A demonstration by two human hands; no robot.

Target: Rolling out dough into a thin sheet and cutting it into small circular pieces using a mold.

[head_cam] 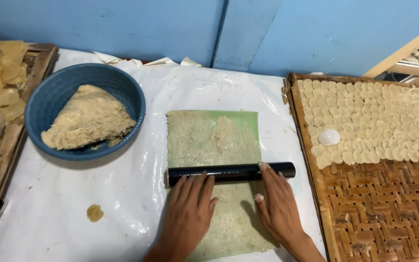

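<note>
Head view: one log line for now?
left hand flat on roller | right hand on roller | dough sheet under | bowl left

Bowl [44, 104] left of the sheet [204, 140], woven tray [389, 204] right, roller [231, 172] on it.

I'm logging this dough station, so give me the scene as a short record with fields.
left hand: flat, fingers on black roller
right hand: flat, fingertips on the roller
roller: lies across thin dough sheet on green mat
blue bowl: left, holds dough lump
woven tray: right, far part covered with pale round discs
surface: white plastic sheet
</note>
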